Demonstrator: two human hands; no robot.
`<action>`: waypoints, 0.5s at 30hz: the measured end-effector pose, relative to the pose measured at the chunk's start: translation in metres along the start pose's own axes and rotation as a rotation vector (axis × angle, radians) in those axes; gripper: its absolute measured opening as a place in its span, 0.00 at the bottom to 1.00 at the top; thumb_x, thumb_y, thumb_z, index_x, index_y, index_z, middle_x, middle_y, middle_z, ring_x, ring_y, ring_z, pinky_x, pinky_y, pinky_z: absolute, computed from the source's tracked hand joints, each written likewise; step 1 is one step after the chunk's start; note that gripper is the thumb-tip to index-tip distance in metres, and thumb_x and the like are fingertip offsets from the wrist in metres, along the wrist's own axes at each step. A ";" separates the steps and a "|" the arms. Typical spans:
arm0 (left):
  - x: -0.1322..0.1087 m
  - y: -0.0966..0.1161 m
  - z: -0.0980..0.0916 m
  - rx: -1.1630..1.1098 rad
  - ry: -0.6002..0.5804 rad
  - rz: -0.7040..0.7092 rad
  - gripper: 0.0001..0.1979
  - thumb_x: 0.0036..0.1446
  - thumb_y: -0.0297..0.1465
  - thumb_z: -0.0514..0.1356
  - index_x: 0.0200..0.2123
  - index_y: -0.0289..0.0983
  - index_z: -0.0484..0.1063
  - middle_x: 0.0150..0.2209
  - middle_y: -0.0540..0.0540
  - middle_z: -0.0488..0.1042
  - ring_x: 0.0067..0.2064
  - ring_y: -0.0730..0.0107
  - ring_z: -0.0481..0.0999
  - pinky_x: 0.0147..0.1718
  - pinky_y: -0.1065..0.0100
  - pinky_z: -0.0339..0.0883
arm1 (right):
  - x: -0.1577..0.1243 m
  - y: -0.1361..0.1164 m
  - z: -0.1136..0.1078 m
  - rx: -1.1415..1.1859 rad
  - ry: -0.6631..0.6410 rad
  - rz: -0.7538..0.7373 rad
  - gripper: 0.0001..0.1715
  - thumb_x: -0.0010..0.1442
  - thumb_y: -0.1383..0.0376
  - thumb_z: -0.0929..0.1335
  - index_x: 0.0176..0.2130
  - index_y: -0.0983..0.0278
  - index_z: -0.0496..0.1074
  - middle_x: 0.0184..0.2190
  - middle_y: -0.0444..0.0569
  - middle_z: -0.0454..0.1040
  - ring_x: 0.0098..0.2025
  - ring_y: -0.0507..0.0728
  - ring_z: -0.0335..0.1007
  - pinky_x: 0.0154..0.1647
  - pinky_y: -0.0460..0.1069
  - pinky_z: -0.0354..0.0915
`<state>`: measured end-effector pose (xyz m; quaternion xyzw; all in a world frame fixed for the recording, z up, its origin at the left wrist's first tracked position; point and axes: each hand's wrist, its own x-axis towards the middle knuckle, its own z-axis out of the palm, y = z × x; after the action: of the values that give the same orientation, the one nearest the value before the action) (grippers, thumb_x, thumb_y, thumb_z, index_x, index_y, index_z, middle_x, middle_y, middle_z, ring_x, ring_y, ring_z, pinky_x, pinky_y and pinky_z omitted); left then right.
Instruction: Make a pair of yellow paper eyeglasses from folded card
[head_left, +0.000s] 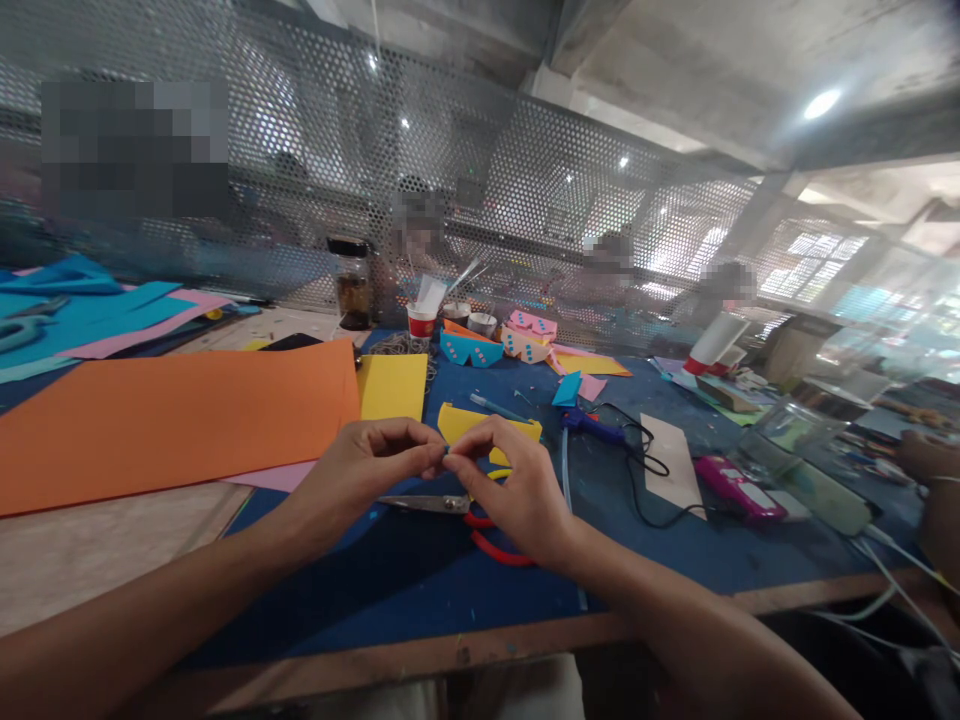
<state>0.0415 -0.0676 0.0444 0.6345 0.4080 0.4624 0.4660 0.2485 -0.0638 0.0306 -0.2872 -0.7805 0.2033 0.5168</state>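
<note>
My left hand point(375, 463) and my right hand point(514, 480) meet at the fingertips above the blue mat point(315, 590). Both are closed in a pinch, on something tiny and dark that I cannot make out. Just behind them lies a yellow cut-out piece point(517, 430), partly hidden by my right hand. Below my fingers are scissors point(442, 504) with red handles, the blades pointing left; my right hand covers part of them. A blue glue gun point(592, 425) with a black cord rests to the right of my right hand.
Orange sheets point(172, 420) and a yellow sheet point(394, 385) lie at left. Behind stand paper glasses point(471, 348), a red-and-white cup point(421, 319) and a dark-lidded jar point(352, 290). At right are a pink device point(739, 488), a phone point(825, 500) and another person's hand point(930, 455).
</note>
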 end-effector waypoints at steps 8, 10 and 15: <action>-0.001 -0.002 -0.002 0.015 -0.007 0.033 0.11 0.56 0.42 0.73 0.30 0.40 0.87 0.30 0.47 0.84 0.36 0.64 0.80 0.37 0.69 0.72 | 0.001 0.000 -0.001 0.037 0.004 0.071 0.05 0.67 0.65 0.76 0.37 0.61 0.77 0.34 0.44 0.81 0.36 0.53 0.79 0.42 0.47 0.75; -0.001 -0.001 -0.002 0.024 -0.005 0.031 0.11 0.56 0.42 0.73 0.31 0.41 0.87 0.31 0.47 0.85 0.36 0.64 0.80 0.37 0.69 0.73 | 0.001 0.000 -0.001 0.050 0.002 0.088 0.06 0.67 0.65 0.76 0.37 0.61 0.77 0.34 0.44 0.82 0.36 0.53 0.79 0.41 0.48 0.75; -0.001 0.003 -0.001 0.040 0.007 0.029 0.10 0.55 0.42 0.73 0.31 0.42 0.87 0.30 0.47 0.84 0.33 0.63 0.80 0.37 0.68 0.75 | 0.001 0.002 -0.001 0.087 -0.010 0.152 0.07 0.66 0.63 0.76 0.36 0.60 0.77 0.34 0.45 0.82 0.36 0.54 0.79 0.42 0.49 0.75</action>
<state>0.0405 -0.0690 0.0469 0.6478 0.4098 0.4631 0.4450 0.2500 -0.0612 0.0304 -0.3219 -0.7494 0.2770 0.5080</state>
